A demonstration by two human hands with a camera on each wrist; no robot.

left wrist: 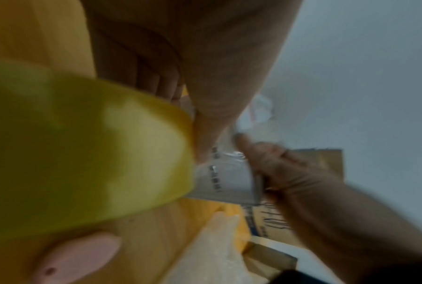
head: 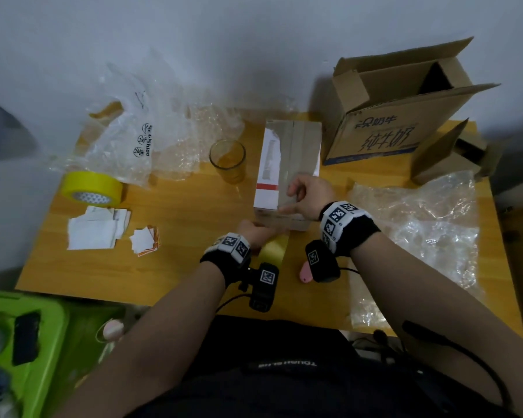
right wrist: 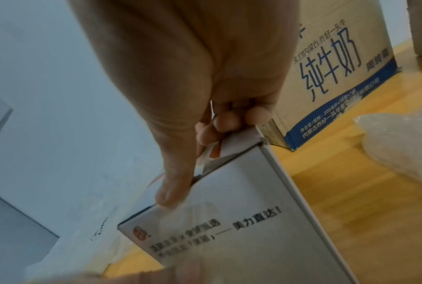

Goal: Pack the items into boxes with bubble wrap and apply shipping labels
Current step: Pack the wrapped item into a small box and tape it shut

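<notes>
A white box [head: 287, 173] lies in the middle of the wooden surface [head: 194, 212], and the right hand [head: 310, 193] rests on its near end, the thumb pressing clear tape on the near edge and the other fingers [right wrist: 225, 122] curled together on the top. The left hand [head: 255, 233] is just in front of the box with its fingers closed around a yellow tape roll [left wrist: 83, 149]. Behind the box stand a drinking glass [head: 227, 159] and an open cardboard carton [head: 384, 128], and bubble wrap [head: 420, 224] lies to the right.
</notes>
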